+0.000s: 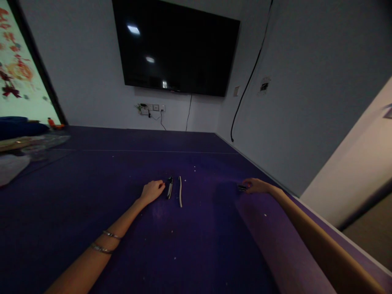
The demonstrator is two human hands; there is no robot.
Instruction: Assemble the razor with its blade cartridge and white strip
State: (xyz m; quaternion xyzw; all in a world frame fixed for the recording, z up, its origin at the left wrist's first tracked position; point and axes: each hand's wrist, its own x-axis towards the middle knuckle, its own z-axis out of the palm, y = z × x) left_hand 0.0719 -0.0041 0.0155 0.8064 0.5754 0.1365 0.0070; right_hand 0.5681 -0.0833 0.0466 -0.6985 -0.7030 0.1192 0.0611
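My left hand [152, 192] rests on the purple surface with its fingers curled closed, and nothing shows in them. Just right of it lies a slim black-and-white tool [169, 188], apart from the fingers; its exact kind is unclear. Beside that is a thin, slightly bent whitish strip [180, 192], lying lengthwise away from me. Far to the right, my right hand [256, 185] is down at the surface, its fingers closed on a small dark object [241, 188] with a light edge. The fingers partly hide this object, and it is too small to name.
Small white scraps [194, 168] are scattered over the purple surface [196, 245]. Clear plastic wrapping [45, 143] lies at the far left. A black cable [245, 90] hangs by the right wall, and a television [177, 49] is mounted on the back wall.
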